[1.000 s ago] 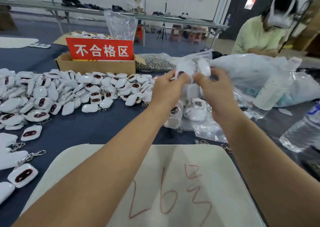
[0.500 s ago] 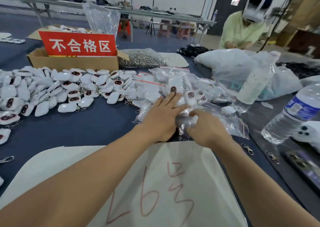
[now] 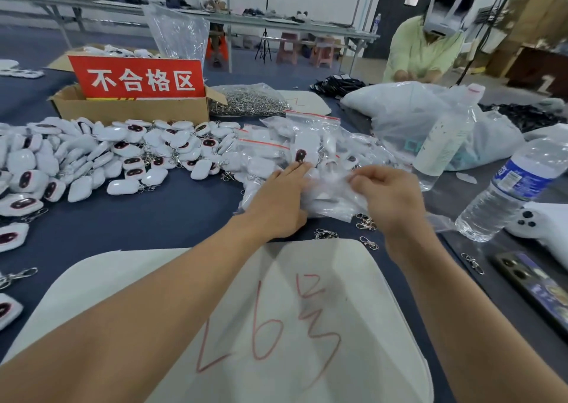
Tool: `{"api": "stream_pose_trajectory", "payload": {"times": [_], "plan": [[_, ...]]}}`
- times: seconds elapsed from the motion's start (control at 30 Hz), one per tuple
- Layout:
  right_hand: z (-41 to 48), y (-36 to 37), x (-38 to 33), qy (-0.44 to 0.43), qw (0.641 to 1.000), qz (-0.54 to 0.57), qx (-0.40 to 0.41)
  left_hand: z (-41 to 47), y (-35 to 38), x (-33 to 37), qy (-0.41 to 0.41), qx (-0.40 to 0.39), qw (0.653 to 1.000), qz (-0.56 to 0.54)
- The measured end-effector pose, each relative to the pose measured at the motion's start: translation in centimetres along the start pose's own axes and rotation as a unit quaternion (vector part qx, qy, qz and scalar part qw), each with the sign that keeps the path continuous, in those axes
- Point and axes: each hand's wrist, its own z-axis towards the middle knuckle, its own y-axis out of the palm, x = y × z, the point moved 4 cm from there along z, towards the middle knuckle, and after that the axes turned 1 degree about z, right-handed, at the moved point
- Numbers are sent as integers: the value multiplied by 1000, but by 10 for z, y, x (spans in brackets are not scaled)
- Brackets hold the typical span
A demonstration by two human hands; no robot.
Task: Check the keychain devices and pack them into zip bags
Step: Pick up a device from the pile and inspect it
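Your left hand (image 3: 276,201) lies flat with the fingers straight, pressing down on the near edge of the pile of filled zip bags (image 3: 310,135); its fingertips reach a white keychain device (image 3: 302,153) with a dark oval face that shows through the plastic. Your right hand (image 3: 392,198) has its fingers curled and pinches the crumpled clear plastic of one zip bag (image 3: 333,195), which lies between your two hands on the dark blue table cloth (image 3: 172,215). What that bag holds is blurred, so you cannot tell its contents. Just behind your wrists a few loose metal clasps (image 3: 365,222) lie on the cloth, near the far edge of the white mat (image 3: 129,283) marked in red that sits under your forearms. To your left the unpacked keychain devices (image 3: 129,153) spread in a broad heap, and behind them stands a cardboard box (image 3: 132,109) with a red sign (image 3: 138,78). Beside the box rests a clear bag of metal clips (image 3: 249,100). To your right stand a white bottle (image 3: 442,144) and a clear water bottle (image 3: 507,193), with large white plastic sacks (image 3: 396,107) behind them. A phone (image 3: 534,283) lies at the right edge, and a person in a pale green top (image 3: 421,49) sits across the table.
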Motion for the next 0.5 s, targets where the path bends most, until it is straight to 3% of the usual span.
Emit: {"api": "stream_pose_trajectory", "payload": {"times": [0.1,0.17,0.27,0.33,0.43,0.5], "plan": [[-5,7,-5,61,984,162,-37,-20,-16,3,-80,58,976,-196],[-10,17,-5,103,962,247,-45,-39,-22,4,-120,55,949,-285],[-20,44,-5,176,911,368,-63,-67,-32,-4,-162,60,874,-454],[-27,64,-8,222,870,433,-75,-86,-43,-15,-192,69,847,-491],[-36,95,-14,282,801,525,-54,-115,-60,-39,-214,68,843,-490],[-39,115,-17,299,776,554,-28,-134,-70,-54,-212,62,834,-506]]}}
